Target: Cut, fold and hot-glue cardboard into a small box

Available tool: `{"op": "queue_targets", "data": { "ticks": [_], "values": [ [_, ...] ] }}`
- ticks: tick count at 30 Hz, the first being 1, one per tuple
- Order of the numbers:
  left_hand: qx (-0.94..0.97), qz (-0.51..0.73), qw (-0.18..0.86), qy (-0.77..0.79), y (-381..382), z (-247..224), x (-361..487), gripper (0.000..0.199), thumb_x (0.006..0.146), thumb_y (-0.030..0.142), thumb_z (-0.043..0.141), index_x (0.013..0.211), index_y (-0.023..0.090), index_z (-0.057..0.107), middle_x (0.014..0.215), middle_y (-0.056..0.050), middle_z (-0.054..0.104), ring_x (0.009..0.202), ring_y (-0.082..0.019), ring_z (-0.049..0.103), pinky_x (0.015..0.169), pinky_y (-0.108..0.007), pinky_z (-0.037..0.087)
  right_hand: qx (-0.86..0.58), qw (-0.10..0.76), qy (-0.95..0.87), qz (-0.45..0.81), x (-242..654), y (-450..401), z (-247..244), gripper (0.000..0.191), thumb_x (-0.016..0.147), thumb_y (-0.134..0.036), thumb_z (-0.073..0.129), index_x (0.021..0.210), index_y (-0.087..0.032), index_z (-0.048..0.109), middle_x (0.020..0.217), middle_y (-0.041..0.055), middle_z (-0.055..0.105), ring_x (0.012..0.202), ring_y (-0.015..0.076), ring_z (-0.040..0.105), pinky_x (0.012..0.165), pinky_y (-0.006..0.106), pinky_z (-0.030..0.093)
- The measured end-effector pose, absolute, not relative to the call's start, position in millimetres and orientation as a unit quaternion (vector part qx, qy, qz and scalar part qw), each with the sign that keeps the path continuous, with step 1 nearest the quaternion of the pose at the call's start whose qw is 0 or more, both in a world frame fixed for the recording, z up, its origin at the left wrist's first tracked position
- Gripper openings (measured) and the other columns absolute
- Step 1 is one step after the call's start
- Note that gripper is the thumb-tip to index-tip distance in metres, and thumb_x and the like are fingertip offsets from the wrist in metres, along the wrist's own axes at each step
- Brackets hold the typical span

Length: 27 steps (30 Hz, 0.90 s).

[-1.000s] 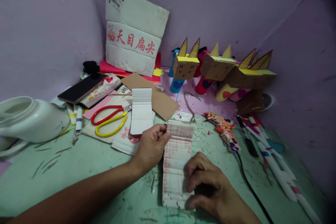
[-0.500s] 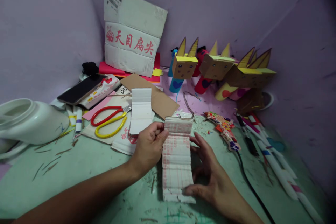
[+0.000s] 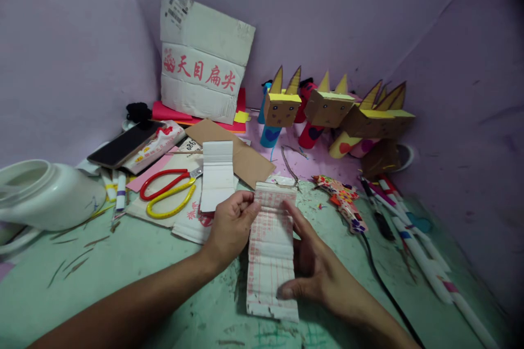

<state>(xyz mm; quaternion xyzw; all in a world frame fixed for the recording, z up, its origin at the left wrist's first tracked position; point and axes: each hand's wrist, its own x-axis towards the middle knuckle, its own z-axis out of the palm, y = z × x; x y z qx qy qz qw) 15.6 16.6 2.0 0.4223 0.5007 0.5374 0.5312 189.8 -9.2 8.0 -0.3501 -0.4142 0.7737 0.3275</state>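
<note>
A creased white cardboard strip point(image 3: 271, 262) with red print stands nearly upright at the middle of the desk. My left hand point(image 3: 230, 224) pinches its upper left edge between thumb and fingers. Along the right edge, my right hand point(image 3: 317, 264) curls round the strip, thumb on the front near the bottom and a fingertip at the fold near the top; its other fingers are partly hidden. Just left of the strip lies another folded white cardboard piece point(image 3: 217, 172). Scissors point(image 3: 171, 191) with red and yellow handles lie beside that piece.
Cardboard animal figures point(image 3: 282, 109) with yellow horns line the back right. A printed cardboard panel point(image 3: 204, 60) leans on the wall. A phone point(image 3: 125, 144) and a white jug point(image 3: 53, 196) are left; a flowered glue gun point(image 3: 344, 202), its black cord point(image 3: 380, 278) and markers point(image 3: 423, 262) are right.
My right index finger has moved from beside the strip onto its upper right part. The strip's lower end has swung slightly left. The view has shifted a little.
</note>
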Motion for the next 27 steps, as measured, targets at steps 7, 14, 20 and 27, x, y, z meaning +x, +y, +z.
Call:
{"op": "queue_targets", "data": {
  "ticks": [7,14,20,27],
  "values": [
    [0.392,0.477,0.651,0.442,11,11,16,0.053,0.068,0.034,0.074,0.110,0.015,0.048,0.094,-0.006,0.067,0.082,-0.018,0.065,0.073,-0.028,0.050,-0.400,0.451,-0.419,0.679,179,11,-2,0.115,0.048,0.000,0.082,0.144,-0.038,0.031,0.154,0.0036,0.032,0.134,0.0280,0.041,0.105,0.045,0.039],
    [0.449,0.388,0.647,0.480,1,8,23,0.054,0.067,0.009,0.057,0.119,0.018,0.045,0.087,-0.005,0.068,0.074,-0.019,0.066,0.058,-0.027,0.049,-0.437,0.530,-0.413,0.598,186,18,-7,0.112,0.053,-0.008,0.085,0.145,-0.038,0.027,0.155,0.0038,0.030,0.134,0.0295,0.041,0.107,0.048,0.036],
    [0.501,0.404,0.600,0.475,-1,5,20,0.056,0.070,0.008,0.056,0.124,0.019,0.046,0.093,-0.006,0.068,0.082,-0.021,0.066,0.073,-0.032,0.051,-0.415,0.492,-0.413,0.644,194,21,-8,0.081,0.059,-0.021,0.085,0.133,-0.030,0.052,0.137,0.0085,0.055,0.120,0.0317,0.055,0.099,0.046,0.043],
    [0.530,0.368,0.608,0.462,-2,2,20,0.063,0.071,0.010,0.054,0.132,0.020,0.043,0.085,-0.003,0.065,0.072,-0.018,0.062,0.064,-0.030,0.048,-0.423,0.557,-0.324,0.637,188,22,-13,0.060,0.052,-0.027,0.088,0.109,-0.033,0.070,0.130,0.0003,0.062,0.122,0.0281,0.051,0.096,0.038,0.043]
  ]
}}
